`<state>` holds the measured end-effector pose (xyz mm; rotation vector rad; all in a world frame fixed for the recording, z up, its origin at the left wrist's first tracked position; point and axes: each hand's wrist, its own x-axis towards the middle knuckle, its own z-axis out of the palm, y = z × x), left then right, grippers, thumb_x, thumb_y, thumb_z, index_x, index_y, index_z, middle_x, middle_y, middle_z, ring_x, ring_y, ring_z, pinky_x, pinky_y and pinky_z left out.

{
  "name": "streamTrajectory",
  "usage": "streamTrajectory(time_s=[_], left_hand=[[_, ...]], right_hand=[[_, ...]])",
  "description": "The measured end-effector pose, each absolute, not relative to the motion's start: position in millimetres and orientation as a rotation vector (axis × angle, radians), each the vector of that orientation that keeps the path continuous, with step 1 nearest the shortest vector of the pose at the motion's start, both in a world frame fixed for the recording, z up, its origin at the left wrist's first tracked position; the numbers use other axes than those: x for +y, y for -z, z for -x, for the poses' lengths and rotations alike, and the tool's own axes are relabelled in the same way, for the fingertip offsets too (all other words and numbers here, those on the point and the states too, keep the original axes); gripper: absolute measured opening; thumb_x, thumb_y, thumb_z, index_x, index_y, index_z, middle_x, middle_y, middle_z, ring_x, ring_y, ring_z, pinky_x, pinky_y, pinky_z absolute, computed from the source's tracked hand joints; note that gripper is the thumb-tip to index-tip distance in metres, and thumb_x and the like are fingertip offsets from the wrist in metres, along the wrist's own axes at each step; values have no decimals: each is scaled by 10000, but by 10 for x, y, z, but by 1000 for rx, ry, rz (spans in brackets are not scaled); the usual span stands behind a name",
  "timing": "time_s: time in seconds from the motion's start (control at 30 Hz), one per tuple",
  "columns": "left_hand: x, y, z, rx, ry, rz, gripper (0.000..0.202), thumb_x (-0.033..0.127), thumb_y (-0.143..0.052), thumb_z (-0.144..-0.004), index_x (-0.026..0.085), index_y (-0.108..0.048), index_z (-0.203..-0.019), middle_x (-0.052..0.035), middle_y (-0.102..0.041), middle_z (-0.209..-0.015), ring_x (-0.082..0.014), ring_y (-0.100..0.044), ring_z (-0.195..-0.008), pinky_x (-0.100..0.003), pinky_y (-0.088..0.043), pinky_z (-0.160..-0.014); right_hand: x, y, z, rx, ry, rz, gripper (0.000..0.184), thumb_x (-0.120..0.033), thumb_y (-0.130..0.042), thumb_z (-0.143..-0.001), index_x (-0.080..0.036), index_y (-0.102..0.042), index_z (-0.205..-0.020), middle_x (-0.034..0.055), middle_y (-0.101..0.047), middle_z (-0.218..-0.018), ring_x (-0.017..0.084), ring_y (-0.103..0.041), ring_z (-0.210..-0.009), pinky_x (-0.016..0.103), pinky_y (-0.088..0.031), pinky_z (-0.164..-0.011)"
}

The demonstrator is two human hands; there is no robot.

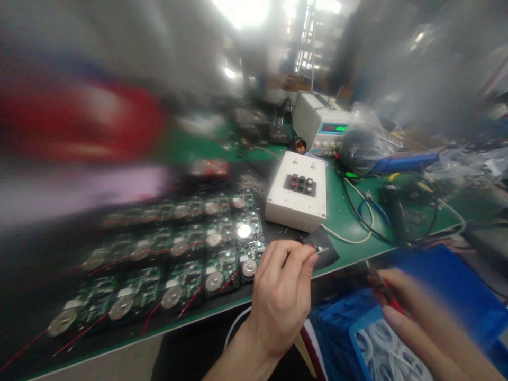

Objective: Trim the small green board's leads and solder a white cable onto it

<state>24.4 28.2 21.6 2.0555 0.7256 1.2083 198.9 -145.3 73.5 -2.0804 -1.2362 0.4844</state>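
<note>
A small thin piece point(323, 250) sits at the fingertips of the left hand point(281, 293), just beyond the bench's near edge as seen from the wrist, its free end sticking out to the right of the thumb; this grip is pinched together on it. The right hand point(417, 308) is closed around a red-handled tool point(384, 291), which lies between its thumb and fingers, to the right of the piece and well apart from it, over a blue bin point(332, 324). The left hand's fingers cover most of the piece, so its full shape cannot be told; the right hand is blurred, the tool's rear end is hidden in the palm, and both forearms are cut off by the picture's border. The piece's visible edge runs nearly level, its free end pointing right and slightly far. The tool's long axis slants from near right to far left, tip towards far left. Left of the left hand, circuit boards point(227, 260) lie in rows on the bench point(349, 211); a white box point(296, 211) stands just far of it
</note>
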Motion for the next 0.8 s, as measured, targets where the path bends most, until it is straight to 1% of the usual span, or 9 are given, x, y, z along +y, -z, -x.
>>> streamTrajectory(time_s=[0.03,0.1,0.17,0.27,0.33,0.5,0.7,0.8], left_hand=[[289,-240,-255,748,-1197,-2022,172,81,-618,-988,180,-682,-1113,-58,-659,-1012,-188,-610,-965,-355,-498,-880],[313,-299,-276,782,-1173,-1946,135,111,-599,-1008,186,-685,-1081,-44,-666,-991,-178,-615,-948,-343,-484,-877],[344,-364,-291,817,-1137,-1872,105,155,-595,-1022,194,-692,-1035,-28,-673,-963,-166,-624,-917,-326,-477,-856],[379,-445,-305,885,-1063,-1789,113,220,-599,-1030,200,-701,-986,-12,-681,-934,-152,-636,-876,-307,-472,-823],[386,-478,-312,926,-1034,-1757,124,247,-603,-1030,206,-708,-979,-4,-689,-931,-147,-646,-871,-297,-471,-815],[374,-512,-326,990,-1014,-1722,133,277,-611,-1025,226,-713,-957,21,-708,-921,-134,-666,-865,-273,-475,-815],[371,-522,-342,1019,-996,-1682,135,294,-613,-1021,240,-716,-951,33,-730,-916,-135,-688,-845,-266,-489,-821],[370,-513,-345,1022,-992,-1692,133,304,-613,-1022,244,-716,-962,31,-736,-919,-143,-693,-855,-274,-489,-838]], right_hand=[[-1377,-727,-2013,-1433,-313,2104,364,-491,-528,-1075,-279,-560,-1369,56,-618,-1258,230,-624,-1096,301,-512,-899],[-1218,-689,-2057,-1740,-12,2088,351,-427,-511,-1097,-221,-524,-1380,73,-604,-1242,217,-613,-1054,305,-491,-888],[-1068,-646,-2083,-1899,260,2034,380,-406,-510,-1102,-151,-512,-1383,109,-594,-1224,239,-598,-1028,335,-478,-865],[-880,-623,-2097,-2024,511,1982,434,-392,-513,-1098,-92,-509,-1411,155,-590,-1226,298,-581,-1018,386,-468,-815],[-787,-647,-2108,-2066,630,1970,437,-384,-521,-1093,-92,-521,-1418,159,-600,-1223,307,-582,-980,395,-459,-775],[-699,-708,-2155,-2093,734,2001,405,-395,-554,-1087,-120,-565,-1384,123,-624,-1189,277,-594,-943,362,-423,-708],[-752,-609,-2132,-2043,662,2027,423,-459,-493,-1106,-118,-590,-1336,105,-621,-1145,237,-588,-882,332,-413,-687],[-748,-571,-2098,-2014,641,2062,424,-469,-496,-1107,-124,-587,-1337,100,-619,-1139,227,-594,-865,325,-402,-668]])
